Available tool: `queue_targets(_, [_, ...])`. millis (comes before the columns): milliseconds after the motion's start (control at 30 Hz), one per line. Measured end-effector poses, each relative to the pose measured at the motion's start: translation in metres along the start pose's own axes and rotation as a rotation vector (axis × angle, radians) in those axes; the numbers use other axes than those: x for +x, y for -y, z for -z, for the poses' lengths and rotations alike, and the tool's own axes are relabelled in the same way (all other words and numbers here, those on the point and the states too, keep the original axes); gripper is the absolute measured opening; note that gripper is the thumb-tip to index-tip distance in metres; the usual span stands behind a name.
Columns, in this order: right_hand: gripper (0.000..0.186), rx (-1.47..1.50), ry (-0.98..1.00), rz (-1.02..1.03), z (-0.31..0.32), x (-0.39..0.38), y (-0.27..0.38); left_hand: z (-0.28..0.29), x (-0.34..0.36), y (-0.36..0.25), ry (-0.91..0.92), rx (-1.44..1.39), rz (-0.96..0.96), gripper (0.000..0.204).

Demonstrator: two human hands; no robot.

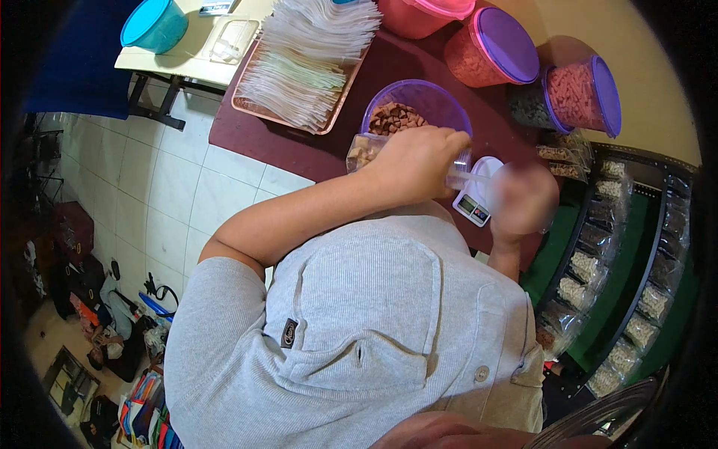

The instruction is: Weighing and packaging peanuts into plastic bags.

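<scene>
My left hand (422, 161) reaches across in front of a purple bowl (451, 107) with brown, chunky pieces (396, 118) in it. Its fingers curl down around clear plastic (458, 166), most of which the hand hides. By the wrist, a clear plastic package (362, 152) with tan pieces shows against the bowl's side. Over the table's right end is my right hand (523, 200), blurred so that its fingers do not show. A pale strip (473, 176) runs between both hands. Below it sits a white digital kitchen scale (471, 206), partly covered.
A tray (326, 127) of stacked clear plastic bags (299, 75) lies on the dark red table (247, 135). Pink and purple-lidded tubs (493, 46) line the far side. Racks of small filled packets (591, 266) stand right. Far left, a cream table (196, 56) bears a turquoise tub (155, 26).
</scene>
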State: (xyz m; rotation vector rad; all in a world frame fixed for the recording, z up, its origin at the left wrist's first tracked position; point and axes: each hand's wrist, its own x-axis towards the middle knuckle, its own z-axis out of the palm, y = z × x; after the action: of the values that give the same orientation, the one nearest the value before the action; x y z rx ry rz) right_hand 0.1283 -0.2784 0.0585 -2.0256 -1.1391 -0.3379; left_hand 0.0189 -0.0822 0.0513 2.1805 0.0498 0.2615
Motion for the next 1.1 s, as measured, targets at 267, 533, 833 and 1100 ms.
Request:
queue_targets(267, [0.028,-0.065,0.043,0.02,-0.003,0.004,0.021,0.011,-0.003,0.013,0.015,0.092,0.019,0.053])
queue_targets(533, [0.009,-0.07,0.005,-0.212,0.0,0.019,-0.003,0.052,-0.029,0.057,-0.344,0.101,0.252,0.051])
queue_targets(833, [0.018,-0.187,0.247,-0.14,-0.119,0.009,-0.03,0.049,-0.05,0.074,-0.264,0.228,0.381,0.054])
queue_targets(1100, [0.011,-0.448,0.585,-0.146,-0.129,-0.001,-0.049,0.033,-0.057,0.078,-0.16,0.242,0.481,0.063])
